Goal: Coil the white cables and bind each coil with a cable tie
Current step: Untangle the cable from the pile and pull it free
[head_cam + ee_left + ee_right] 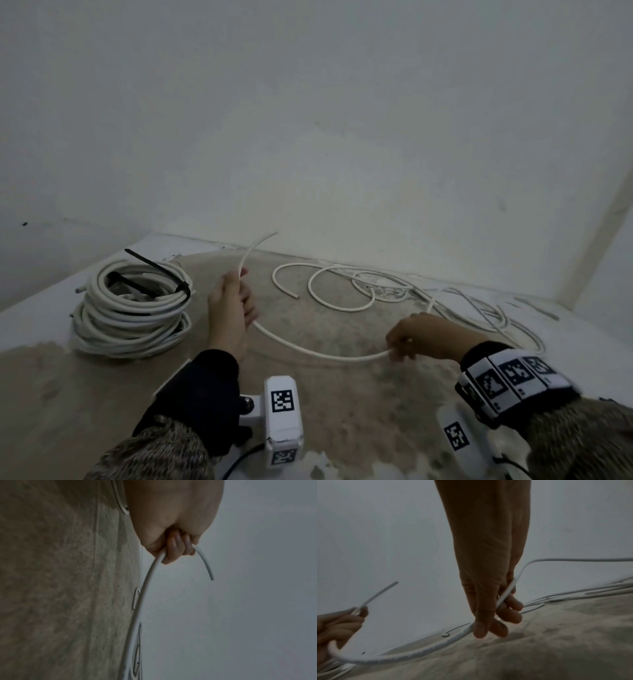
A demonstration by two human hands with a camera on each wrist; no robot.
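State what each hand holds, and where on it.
Left hand grips the white cable near its free end; right hand pinches the same cable farther along.

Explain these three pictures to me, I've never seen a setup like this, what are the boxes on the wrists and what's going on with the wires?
No robot here: a person works with bare hands, wearing one camera on the head and one on each wrist. The white boxes with black-and-white patterns are on those wrist cameras. The wide picture is from the head; the two dim ones look along each hand.

The left hand grips a white cable near its free end. The right hand holds the same cable farther along, its fingers curled round it, so a curve hangs between them.

On the floor, at left lie finished coils with a black cable tie; at right, loose cable.
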